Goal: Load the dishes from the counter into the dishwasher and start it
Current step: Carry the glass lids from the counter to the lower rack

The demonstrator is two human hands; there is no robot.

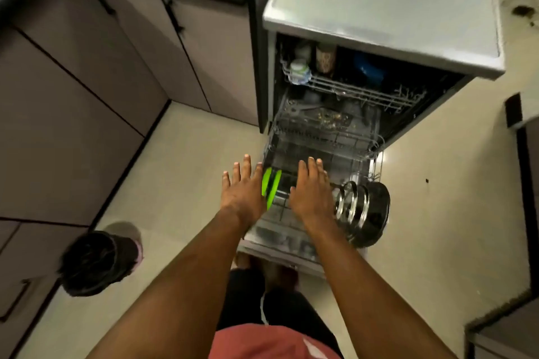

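The dishwasher [379, 9] stands open just ahead, its door [280, 253] dropped flat toward the person and the lower rack [320, 137] drawn out over it. Both hands are spread flat with straight fingers and hold nothing: the left hand [243, 189] hovers at the rack's left rim, beside two green plates [271, 186] standing on edge, and the right hand [310, 189] is over the rack's middle; whether either touches the wire I cannot tell. On the right stand several steel plates [351, 201] and a dark pan [379, 207], which seems to bulge past the rack's right side. A bottle [299, 71] sits at the far left of the upper rack [364, 93]. If the rack is to be pushed in next, a hard shove could tip the upright plates into one another. The pan may catch on the tub's frame and stop the rack short, and fingers at the left rim could be pinched.
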